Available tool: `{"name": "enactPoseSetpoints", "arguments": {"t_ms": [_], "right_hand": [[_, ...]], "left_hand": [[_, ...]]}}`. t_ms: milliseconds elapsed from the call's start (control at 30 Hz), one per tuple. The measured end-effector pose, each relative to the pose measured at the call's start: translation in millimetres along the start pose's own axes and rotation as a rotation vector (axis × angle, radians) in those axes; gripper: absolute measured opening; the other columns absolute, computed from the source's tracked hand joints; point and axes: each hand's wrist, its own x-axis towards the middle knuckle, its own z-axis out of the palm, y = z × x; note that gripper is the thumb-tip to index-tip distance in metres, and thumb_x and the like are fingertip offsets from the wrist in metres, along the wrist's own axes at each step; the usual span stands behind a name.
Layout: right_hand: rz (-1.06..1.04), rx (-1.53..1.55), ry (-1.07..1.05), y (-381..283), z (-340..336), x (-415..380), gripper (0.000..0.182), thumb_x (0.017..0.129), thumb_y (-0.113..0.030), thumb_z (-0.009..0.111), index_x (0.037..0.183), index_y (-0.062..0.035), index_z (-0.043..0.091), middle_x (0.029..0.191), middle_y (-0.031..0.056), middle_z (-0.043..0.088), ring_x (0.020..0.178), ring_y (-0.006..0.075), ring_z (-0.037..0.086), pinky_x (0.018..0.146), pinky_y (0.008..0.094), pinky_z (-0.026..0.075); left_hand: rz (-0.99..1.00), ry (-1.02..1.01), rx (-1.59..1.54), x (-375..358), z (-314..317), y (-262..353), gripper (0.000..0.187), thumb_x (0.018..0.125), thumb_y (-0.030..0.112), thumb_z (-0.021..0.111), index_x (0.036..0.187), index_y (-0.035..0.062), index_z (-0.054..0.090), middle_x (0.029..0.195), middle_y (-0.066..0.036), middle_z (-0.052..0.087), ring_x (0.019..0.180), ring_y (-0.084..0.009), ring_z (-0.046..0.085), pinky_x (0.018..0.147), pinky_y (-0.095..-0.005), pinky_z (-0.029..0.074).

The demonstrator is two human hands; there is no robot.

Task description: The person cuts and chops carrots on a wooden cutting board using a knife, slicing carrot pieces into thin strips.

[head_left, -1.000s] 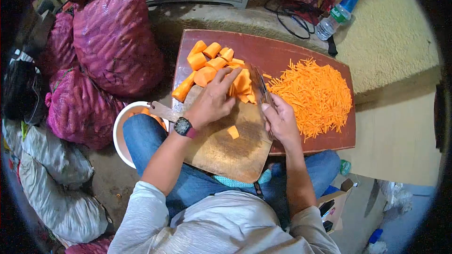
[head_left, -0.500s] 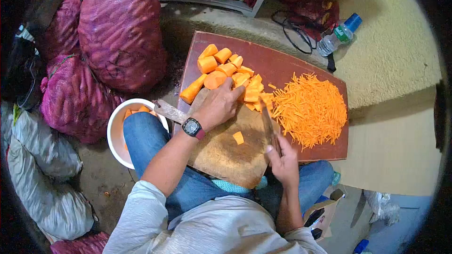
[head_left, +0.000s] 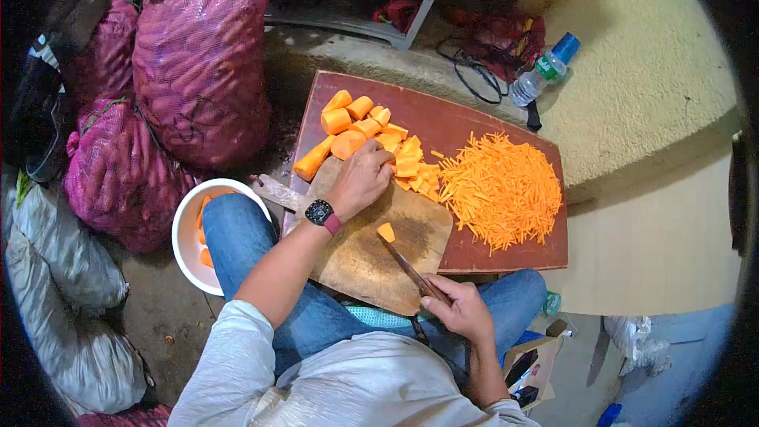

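Observation:
My left hand (head_left: pixel 362 182), a watch on its wrist, reaches over the far part of the wooden cutting board (head_left: pixel 348 265). Its fingers are bunched at the edge of the carrot slices (head_left: pixel 408 160), and what they grip is hidden. Thick carrot chunks (head_left: pixel 336 121) lie just beyond them. With my right hand (head_left: pixel 462 310) I hold a knife (head_left: pixel 409 270) by its handle at the board's near right corner. The blade slants low over the wood, its tip close to a small carrot piece (head_left: pixel 386 232). Right of the slices rises a heap of carrot shreds (head_left: pixel 506 194).
The board rests on a red-brown tabletop (head_left: pixel 466 122) over my lap. A white bowl (head_left: pixel 183 229) with carrot pieces stands by my left knee. Pink mesh sacks (head_left: pixel 202 71) are at the left. A water bottle (head_left: pixel 541 75) lies on the ledge beyond the table.
The knife has come away from the carrot slices toward me, its tip now by the small piece on the board. My left fingers have drawn together at the slices. The view has shifted slightly.

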Motion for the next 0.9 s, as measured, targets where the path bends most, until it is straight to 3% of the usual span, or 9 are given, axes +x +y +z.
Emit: {"name": "enactPoseSetpoints", "arguments": {"t_ms": [100, 300, 533, 700, 800, 900], "right_hand": [[-0.068, -0.072, 0.028, 2.9, -6.9, 9.8, 0.047, 0.095, -0.017, 0.078, 0.137, 0.0009, 0.069, 0.100, 0.0229, 0.077, 0.086, 0.0234, 0.077, 0.080, 0.0367, 0.059], [-0.147, -0.244, 0.120, 1.3, -29.9, 41.8, 0.048, 0.095, -0.017, 0.076, 0.140, -0.0017, 0.069, 0.115, 0.0276, 0.076, 0.105, 0.0414, 0.076, 0.091, 0.0448, 0.060], [-0.149, -0.213, 0.085, -2.1, -33.2, 32.6, 0.047, 0.095, -0.017, 0.077, 0.139, -0.0023, 0.070, 0.114, 0.0265, 0.077, 0.105, 0.0383, 0.078, 0.091, 0.0432, 0.060], [-0.101, -0.182, 0.060, 8.8, -33.4, 38.8, 0.045, 0.093, -0.016, 0.078, 0.135, -0.0016, 0.072, 0.110, 0.0251, 0.079, 0.098, 0.0335, 0.080, 0.088, 0.0406, 0.061], [-0.172, -0.168, 0.174, 21.4, -33.9, 54.3, 0.045, 0.093, -0.016, 0.079, 0.135, -0.0016, 0.073, 0.109, 0.0242, 0.079, 0.096, 0.0315, 0.080, 0.086, 0.0392, 0.060], [-0.098, -0.150, 0.203, 23.0, -39.7, 64.2, 0.046, 0.093, -0.015, 0.078, 0.136, -0.0012, 0.071, 0.106, 0.0241, 0.079, 0.094, 0.0270, 0.079, 0.087, 0.0383, 0.060]], "left_hand": [[0.025, 0.071, -0.049, -2.1, 3.5, 0.6, 0.022, 0.089, -0.003, 0.061, 0.106, -0.0035, 0.076, 0.108, -0.021, 0.071, 0.105, -0.0398, 0.070, 0.093, -0.0454, 0.056], [0.112, 0.002, -0.130, -0.3, -0.2, -4.1, 0.024, 0.086, -0.005, 0.064, 0.107, -0.0039, 0.075, 0.102, -0.020, 0.073, 0.096, -0.0386, 0.072, 0.086, -0.0420, 0.058], [0.057, 0.105, 0.005, -1.9, -2.2, 0.3, 0.024, 0.090, 0.002, 0.066, 0.112, -0.0016, 0.075, 0.104, -0.020, 0.073, 0.098, -0.0404, 0.072, 0.086, -0.0457, 0.059], [0.103, -0.039, 0.106, -5.3, -4.8, 2.8, 0.021, 0.095, 0.012, 0.071, 0.114, 0.0006, 0.075, 0.107, -0.019, 0.071, 0.099, -0.0405, 0.071, 0.086, -0.0484, 0.059], [0.142, 0.021, 0.089, -4.6, -3.7, -1.2, 0.025, 0.094, 0.009, 0.074, 0.118, 0.0017, 0.073, 0.110, -0.017, 0.070, 0.100, -0.0400, 0.072, 0.084, -0.0480, 0.060], [0.193, 0.102, 0.059, -7.3, -10.5, 4.2, 0.031, 0.092, 0.004, 0.075, 0.122, 0.0026, 0.071, 0.114, -0.016, 0.070, 0.101, -0.0397, 0.072, 0.084, -0.0474, 0.060]]}}
